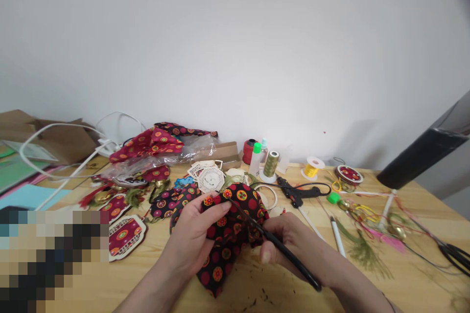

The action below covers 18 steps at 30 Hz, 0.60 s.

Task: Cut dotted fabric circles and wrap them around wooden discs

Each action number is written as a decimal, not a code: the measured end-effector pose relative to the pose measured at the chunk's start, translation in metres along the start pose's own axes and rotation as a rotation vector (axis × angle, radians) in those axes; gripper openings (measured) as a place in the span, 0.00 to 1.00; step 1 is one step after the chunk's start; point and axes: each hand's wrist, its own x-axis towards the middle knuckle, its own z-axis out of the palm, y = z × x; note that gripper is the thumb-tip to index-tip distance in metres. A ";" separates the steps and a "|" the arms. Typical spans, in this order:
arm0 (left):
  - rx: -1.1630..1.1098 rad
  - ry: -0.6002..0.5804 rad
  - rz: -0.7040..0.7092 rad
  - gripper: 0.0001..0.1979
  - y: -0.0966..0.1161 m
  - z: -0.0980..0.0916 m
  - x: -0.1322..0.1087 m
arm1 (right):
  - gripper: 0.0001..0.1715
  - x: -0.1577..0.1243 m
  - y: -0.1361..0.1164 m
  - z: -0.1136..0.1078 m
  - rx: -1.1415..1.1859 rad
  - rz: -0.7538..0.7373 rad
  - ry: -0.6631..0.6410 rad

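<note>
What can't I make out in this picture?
All in the head view:
- Left hand: some fingertips, hidden by patterned cloth.
- Black tool: tip lost against the dark cloth.
- Dark specks: too small to identify.
- Black loops: cut off by the right edge.
- Lower-left corner: pixelated.

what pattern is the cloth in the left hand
The cloth is black with dark-red dots and orange-and-red flower motifs, seen in the head view.
</note>
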 end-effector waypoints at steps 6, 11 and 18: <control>-0.008 0.021 0.004 0.06 -0.001 -0.002 0.001 | 0.36 0.000 -0.004 0.000 0.030 0.015 -0.005; -0.010 0.031 0.002 0.06 -0.001 -0.002 0.000 | 0.36 0.000 -0.004 0.002 0.063 0.031 0.001; -0.012 0.025 0.005 0.05 -0.003 -0.003 0.002 | 0.36 0.000 -0.004 0.002 0.066 0.032 -0.011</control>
